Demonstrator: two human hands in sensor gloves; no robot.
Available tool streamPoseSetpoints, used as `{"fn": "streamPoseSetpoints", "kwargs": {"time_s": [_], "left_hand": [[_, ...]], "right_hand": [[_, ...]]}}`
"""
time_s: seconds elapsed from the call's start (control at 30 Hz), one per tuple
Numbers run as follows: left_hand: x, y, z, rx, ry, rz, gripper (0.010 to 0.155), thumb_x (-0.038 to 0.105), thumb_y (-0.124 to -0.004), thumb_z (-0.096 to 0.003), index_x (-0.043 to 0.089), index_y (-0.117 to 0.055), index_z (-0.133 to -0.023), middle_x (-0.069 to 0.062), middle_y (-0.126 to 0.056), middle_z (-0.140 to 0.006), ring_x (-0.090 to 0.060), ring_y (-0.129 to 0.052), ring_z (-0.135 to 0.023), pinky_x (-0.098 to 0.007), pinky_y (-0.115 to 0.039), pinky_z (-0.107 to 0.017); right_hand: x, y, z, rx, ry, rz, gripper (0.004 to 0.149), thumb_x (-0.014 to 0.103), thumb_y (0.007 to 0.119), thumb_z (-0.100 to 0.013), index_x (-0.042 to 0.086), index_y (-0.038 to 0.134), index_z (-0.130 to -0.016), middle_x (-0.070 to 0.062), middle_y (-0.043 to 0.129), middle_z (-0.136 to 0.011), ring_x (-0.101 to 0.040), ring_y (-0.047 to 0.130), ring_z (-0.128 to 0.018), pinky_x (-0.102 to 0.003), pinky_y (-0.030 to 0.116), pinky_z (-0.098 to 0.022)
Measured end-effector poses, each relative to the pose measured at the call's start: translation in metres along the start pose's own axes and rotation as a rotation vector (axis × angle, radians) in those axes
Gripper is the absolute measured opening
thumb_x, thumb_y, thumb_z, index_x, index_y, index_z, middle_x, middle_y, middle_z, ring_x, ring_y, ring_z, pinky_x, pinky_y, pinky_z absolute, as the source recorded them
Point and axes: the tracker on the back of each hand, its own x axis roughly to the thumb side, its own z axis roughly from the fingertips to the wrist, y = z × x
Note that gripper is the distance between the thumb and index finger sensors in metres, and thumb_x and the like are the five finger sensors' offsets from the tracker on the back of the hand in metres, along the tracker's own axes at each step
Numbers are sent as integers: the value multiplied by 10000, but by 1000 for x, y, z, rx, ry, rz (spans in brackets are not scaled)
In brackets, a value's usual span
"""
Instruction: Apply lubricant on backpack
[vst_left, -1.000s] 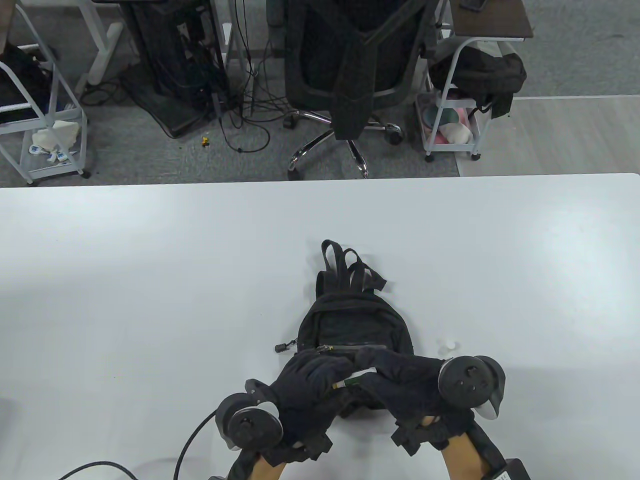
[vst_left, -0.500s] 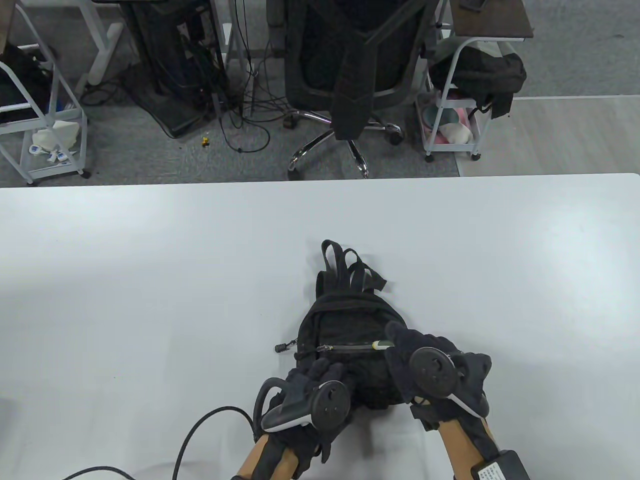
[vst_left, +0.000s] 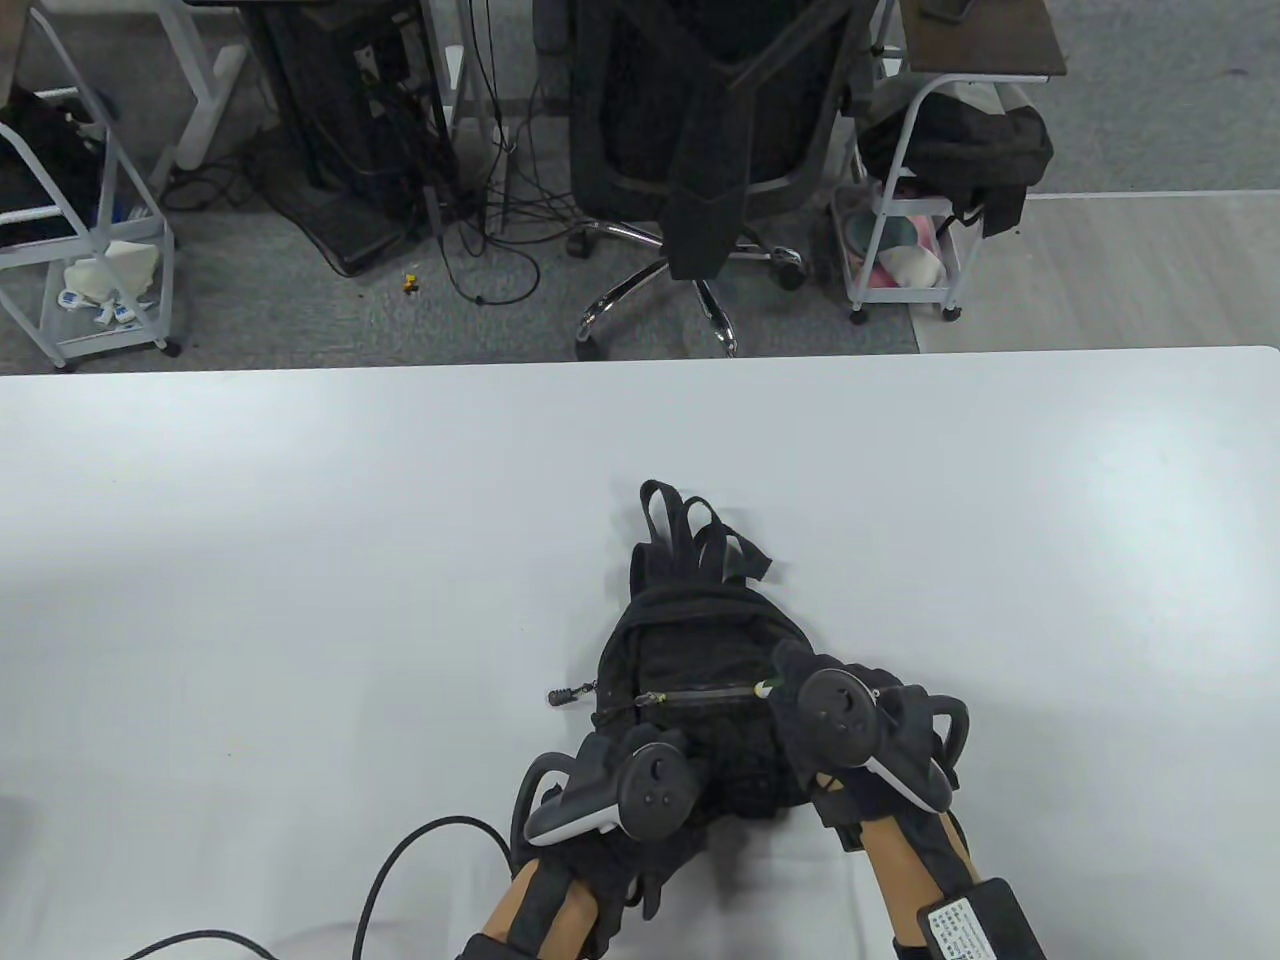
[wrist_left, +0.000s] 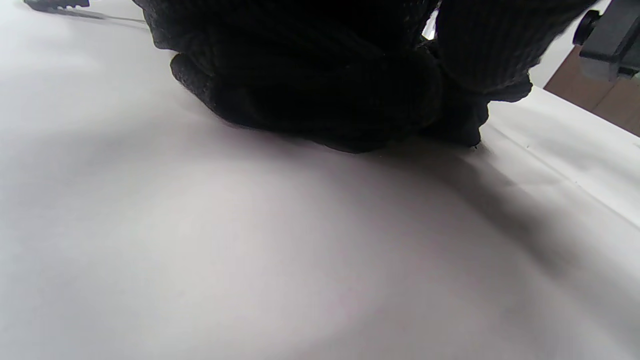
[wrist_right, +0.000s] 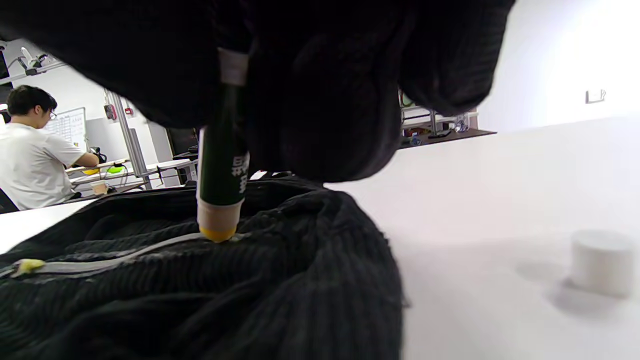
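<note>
My right hand (vst_left: 850, 715) pinches lube stick (wrist_right: 220, 165) upright, tip on backpack (vst_left: 700, 670) zipper (wrist_right: 115, 257) — wax goes straight on teeth. Left hand (vst_left: 625, 790) presses bag's near end to table (vst_left: 250, 550); finger grip can't tell.

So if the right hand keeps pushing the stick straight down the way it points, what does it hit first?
The zipper of the backpack: the right hand holds the lubricant stick with its yellow tip seemingly already touching the zipper line.
</note>
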Motion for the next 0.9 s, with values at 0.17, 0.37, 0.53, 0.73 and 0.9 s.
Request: {"fn": "streamPoseSetpoints", "kwargs": {"time_s": [0.17, 0.37, 0.53, 0.73, 0.9], "left_hand": [[-2, 0, 0, -2, -3, 19, 679, 550, -744, -493, 239, -635, -1087, -109, -488, -1181, -393, -488, -1103, -651, -493, -743], [-1, 0, 0, -4, 0, 15, 680, 549, -744, -494, 233, -636, -1087, -111, -488, -1181, -398, -489, -1101, -651, -492, -743], [-1, 0, 0, -12, -4, 18, 686, 550, -742, -495, 231, -628, -1092, -114, -477, -1184, -401, -479, -1104, -653, -483, -745], [-1, 0, 0, -16, -5, 22, 689, 550, -742, -495, 228, -623, -1093, -117, -469, -1186, -406, -469, -1105, -658, -465, -745], [-1, 0, 0, -18, -3, 16, 691, 551, -741, -496, 229, -619, -1096, -118, -467, -1187, -407, -466, -1106, -658, -463, -746]], "right_hand": [[-3, -1, -1, 12, 11, -3, 476, 448, 877, -440, 308, 814, -890, 17, 975, -741, -159, 1102, -474, -441, 857, -529], [-10, -2, -1, 11, 27, -11, 473, 448, 884, -437, 310, 820, -884, 19, 977, -736, -157, 1102, -469, -439, 857, -528], [0, 3, -3, 22, 4, -20, 473, 452, 879, -439, 322, 810, -888, 30, 971, -747, -151, 1099, -484, -435, 854, -539], [-12, 0, -4, 28, 39, -21, 469, 446, 887, -437, 310, 825, -882, 19, 982, -733, -162, 1102, -474, -442, 855, -533], [-9, 2, -3, 20, 28, -19, 468, 450, 887, -436, 319, 822, -880, 26, 979, -738, -154, 1103, -476, -435, 856, -536]]}}
